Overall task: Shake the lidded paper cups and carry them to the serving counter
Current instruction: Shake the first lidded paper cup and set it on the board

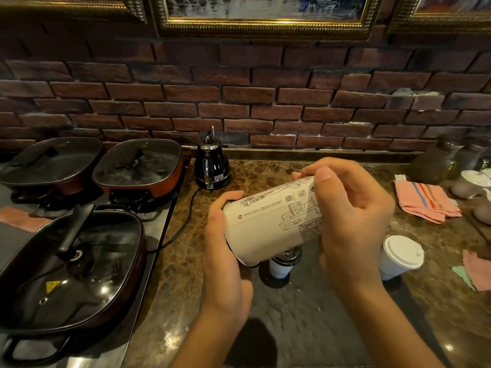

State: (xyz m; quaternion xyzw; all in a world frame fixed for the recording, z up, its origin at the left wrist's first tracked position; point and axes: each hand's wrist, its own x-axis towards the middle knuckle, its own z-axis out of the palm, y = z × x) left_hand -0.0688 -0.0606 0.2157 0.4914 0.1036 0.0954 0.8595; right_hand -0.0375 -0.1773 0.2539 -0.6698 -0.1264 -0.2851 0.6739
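Note:
I hold a white paper cup (268, 221) with black line drawings on its side, tipped almost horizontal above the brown marble counter (186, 261). My left hand (225, 256) grips its base end from below. My right hand (350, 216) covers its lid end, which is hidden under my fingers. A second white paper cup with a white lid (400, 257) stands on the counter just to the right of my right hand. Below the held cup stands a small white cup with a dark lid (283, 262), partly hidden.
Three lidded electric pans (69, 266) fill the stove area at left. A black kettle (211, 163) stands by the brick wall, its cord trailing left. A pink striped cloth (425, 201), jars and white dishes sit at right, another pink cloth (478, 272) at the right edge.

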